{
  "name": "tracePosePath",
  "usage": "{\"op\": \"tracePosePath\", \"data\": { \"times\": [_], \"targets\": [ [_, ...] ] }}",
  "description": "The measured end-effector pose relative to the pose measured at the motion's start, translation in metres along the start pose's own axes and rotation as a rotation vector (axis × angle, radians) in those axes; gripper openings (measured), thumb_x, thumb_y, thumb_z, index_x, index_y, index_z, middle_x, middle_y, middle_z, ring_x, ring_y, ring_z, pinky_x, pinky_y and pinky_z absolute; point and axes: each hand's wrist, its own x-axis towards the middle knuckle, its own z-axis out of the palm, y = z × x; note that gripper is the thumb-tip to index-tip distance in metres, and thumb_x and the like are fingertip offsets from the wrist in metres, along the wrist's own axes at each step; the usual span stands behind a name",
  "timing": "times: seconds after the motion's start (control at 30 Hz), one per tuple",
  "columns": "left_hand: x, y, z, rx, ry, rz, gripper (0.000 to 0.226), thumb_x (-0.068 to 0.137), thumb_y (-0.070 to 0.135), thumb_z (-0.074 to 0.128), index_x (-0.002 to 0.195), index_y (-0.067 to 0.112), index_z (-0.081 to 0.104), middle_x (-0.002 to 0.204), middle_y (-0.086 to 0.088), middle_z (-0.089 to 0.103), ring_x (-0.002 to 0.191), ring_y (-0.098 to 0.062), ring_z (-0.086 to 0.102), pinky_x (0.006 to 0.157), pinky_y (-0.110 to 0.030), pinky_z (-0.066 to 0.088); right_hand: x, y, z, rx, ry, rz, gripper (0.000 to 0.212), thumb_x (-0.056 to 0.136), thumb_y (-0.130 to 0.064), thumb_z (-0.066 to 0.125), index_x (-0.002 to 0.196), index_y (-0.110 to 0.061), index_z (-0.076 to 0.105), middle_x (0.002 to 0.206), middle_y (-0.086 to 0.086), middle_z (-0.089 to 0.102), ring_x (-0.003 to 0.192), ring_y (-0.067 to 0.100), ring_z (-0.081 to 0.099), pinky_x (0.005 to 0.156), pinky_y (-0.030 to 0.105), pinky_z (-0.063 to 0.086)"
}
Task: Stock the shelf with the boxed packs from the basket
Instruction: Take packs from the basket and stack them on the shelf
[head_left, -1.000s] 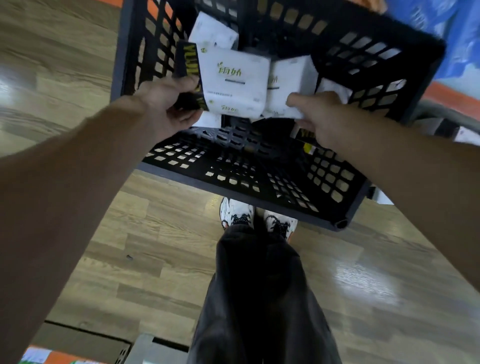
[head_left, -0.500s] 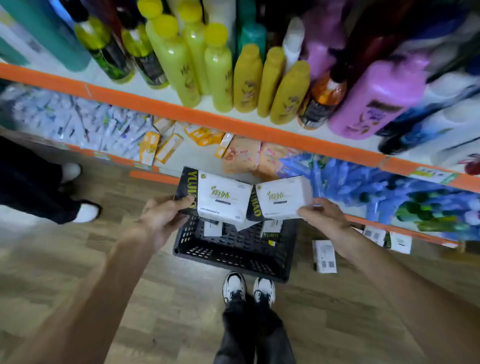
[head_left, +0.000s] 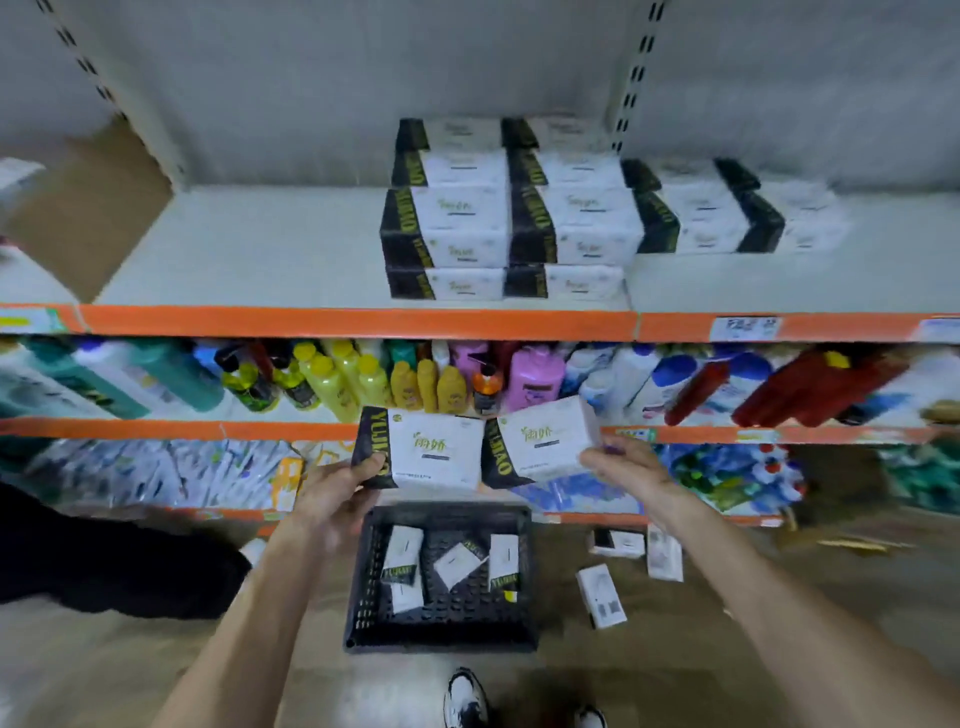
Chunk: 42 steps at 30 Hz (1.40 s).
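White-and-black boxed packs: left pack (head_left: 423, 449) gripped in left hand (head_left: 332, 493) fingers, right pack (head_left: 543, 441) gripped in right hand (head_left: 631, 470), both held above black basket (head_left: 363, 587) on floor. Stacked packs (head_left: 511, 218) occupy top shelf (head_left: 260, 260); loose packs (head_left: 452, 564) in basket.

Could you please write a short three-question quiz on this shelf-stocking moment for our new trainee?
1. True or false: each hand holds one boxed pack.
2. Where do the packs already stocked sit? A) top shelf B) bottle shelf C) floor
3. Roughly how many packs remain in the basket?

Key:
1. True: the left hand grips the left pack, and the right hand grips the right pack.
2. A: the stocked packs sit on the top shelf.
3. About four in the basket.
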Motion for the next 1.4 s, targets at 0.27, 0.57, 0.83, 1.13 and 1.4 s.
{"op": "tracePosePath", "data": {
  "times": [0.27,0.57,0.83,1.13,1.4],
  "targets": [
    [-0.054,0.011,0.121,0.036,-0.107,0.072,0.009,0.086,0.009,0.068,0.088,0.002,0.064,0.071,-0.008,0.068,0.071,-0.017,0.056,0.053,-0.021,0.046,-0.031,0.029,-0.14,0.174,0.114,-0.051,0.018,0.092,-0.012,0.063,0.11,-0.013,0.057,0.1,0.001,0.061,0.091,0.012,0.057,0.093,0.03,0.047],
    [-0.112,-0.012,0.304,-0.023,-0.225,0.122,0.01,0.086,0.016,0.068,0.092,0.008,0.065,0.072,-0.004,0.07,0.066,-0.011,0.059,0.041,-0.013,0.044,-0.042,0.089,-0.344,0.349,0.252,-0.069,0.027,0.09,-0.025,0.066,0.113,-0.011,0.062,0.128,0.008,0.06,0.112,0.023,0.06,0.09,0.031,0.05],
    [-0.123,0.011,0.374,-0.091,-0.118,0.207,0.017,0.085,0.012,0.07,0.093,-0.001,0.062,0.083,-0.013,0.063,0.065,-0.019,0.057,0.04,-0.014,0.046,-0.007,0.068,-0.41,0.489,0.298,-0.091,0.027,0.088,-0.018,0.067,0.111,-0.005,0.066,0.118,0.008,0.066,0.111,0.02,0.061,0.089,0.028,0.052],
    [-0.07,0.046,0.421,-0.031,-0.048,0.237,0.019,0.085,0.013,0.07,0.091,-0.004,0.063,0.084,-0.015,0.065,0.061,-0.019,0.061,0.049,-0.023,0.05,0.066,0.013,-0.411,0.455,0.276,-0.129,0.01,0.085,-0.014,0.068,0.096,-0.012,0.069,0.104,0.007,0.07,0.1,0.019,0.066,0.084,0.029,0.055],
    [-0.038,0.063,0.445,0.041,0.107,0.312,0.026,0.087,0.02,0.069,0.071,0.005,0.055,0.073,-0.007,0.059,0.075,-0.027,0.058,0.085,-0.041,0.053,0.115,-0.011,-0.411,0.29,0.213,-0.117,0.031,0.086,-0.025,0.067,0.11,-0.006,0.064,0.115,0.017,0.065,0.103,0.024,0.067,0.086,0.029,0.056]
  ]
}}
